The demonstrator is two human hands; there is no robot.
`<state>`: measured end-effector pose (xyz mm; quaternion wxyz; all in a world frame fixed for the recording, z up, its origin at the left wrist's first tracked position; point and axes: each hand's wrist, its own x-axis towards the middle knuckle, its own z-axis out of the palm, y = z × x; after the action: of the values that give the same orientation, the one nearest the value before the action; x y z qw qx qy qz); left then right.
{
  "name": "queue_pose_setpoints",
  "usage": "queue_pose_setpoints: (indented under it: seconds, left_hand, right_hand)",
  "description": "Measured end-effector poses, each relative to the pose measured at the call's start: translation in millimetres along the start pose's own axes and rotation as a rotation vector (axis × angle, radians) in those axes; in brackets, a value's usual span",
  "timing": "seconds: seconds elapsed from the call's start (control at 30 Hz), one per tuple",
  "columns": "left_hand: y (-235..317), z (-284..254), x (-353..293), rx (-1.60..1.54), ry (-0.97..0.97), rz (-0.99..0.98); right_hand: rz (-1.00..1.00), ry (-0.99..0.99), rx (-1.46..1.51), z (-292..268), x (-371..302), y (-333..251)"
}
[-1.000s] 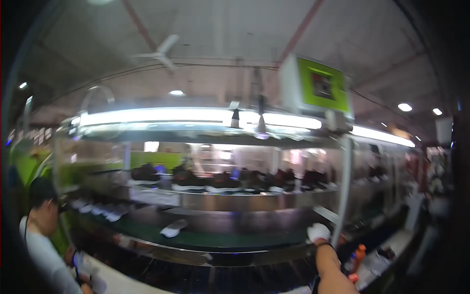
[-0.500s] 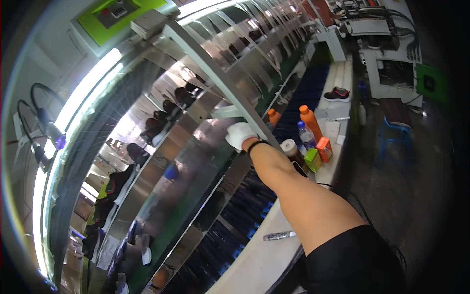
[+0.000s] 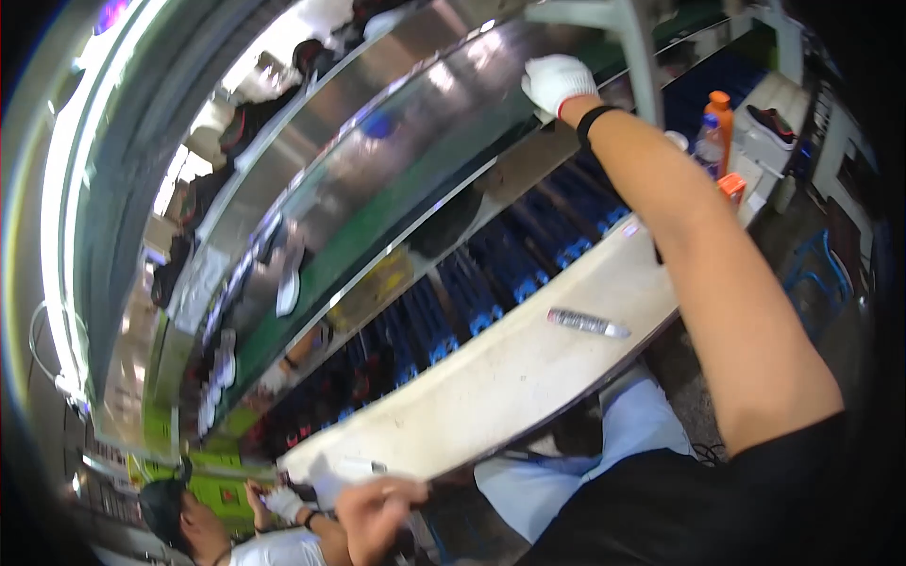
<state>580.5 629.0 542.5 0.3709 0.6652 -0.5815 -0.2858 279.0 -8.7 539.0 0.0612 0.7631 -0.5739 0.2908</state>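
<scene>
My right hand [image 3: 561, 83], in a white knitted glove with a black band at the wrist, reaches far out over the green conveyor belt [image 3: 354, 250]. Its fingers curl down, and a small grey edge shows beneath them; what they hold is hidden. My left hand [image 3: 382, 514], bare and smeared by motion, is low in the picture by the near edge of the white bench [image 3: 453, 406]; I cannot make out its fingers. On the bench lies a silver marker pen [image 3: 587, 324]. White insole-shaped pieces [image 3: 290, 283] lie along the belt toward the left.
Blue racks [image 3: 486, 292] run between belt and bench. A grey post [image 3: 642, 57] stands just right of my gloved hand. Bottles, including an orange one [image 3: 720, 118], and a shoe [image 3: 774, 124] stand at the right. A co-worker [image 3: 274, 547] is at lower left; shoes [image 3: 236, 127] line the upper shelf.
The view has swung left and down, so the belt and bench shift up and right. My left hand and the co-worker have come into view. My right hand stays over the belt.
</scene>
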Motion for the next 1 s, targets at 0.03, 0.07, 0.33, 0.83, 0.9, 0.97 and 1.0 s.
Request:
queue_pose_setpoints:
  seconds: [0.03,0.07,0.33,0.83,0.9,0.97,1.0]
  left_hand:
    - [-21.5,-5.8,11.8,0.336,0.028,-0.088]
    - [-46.9,-1.7,29.7,0.364,0.104,-0.116]
    - [-343.0,-136.7,136.9,1.047,0.193,-0.039]
    - [-370.5,-96.7,227.1,0.821,0.232,-0.432]
    - [-304.2,-64.0,227.2,0.726,0.175,-0.280]
    - [-273.1,-41.2,206.1,0.652,0.147,-0.142]
    - [-242.9,-24.8,197.5,0.569,0.104,0.027]
  right_hand:
    - [-0.086,-0.039,0.019,0.1,-4.1,-34.2]
    - [-0.175,-0.120,0.018,-3.5,-13.3,-70.2]
    - [-0.461,-0.044,0.325,-9.7,-109.0,-267.5]
    - [-0.443,0.059,0.241,7.2,-104.0,-271.0]
    - [-0.399,-0.068,0.199,-3.7,-102.3,-274.0]
    - [-0.404,-0.127,0.163,-11.9,-99.7,-275.5]
    - [-0.408,-0.121,0.138,-12.6,-97.7,-269.7]
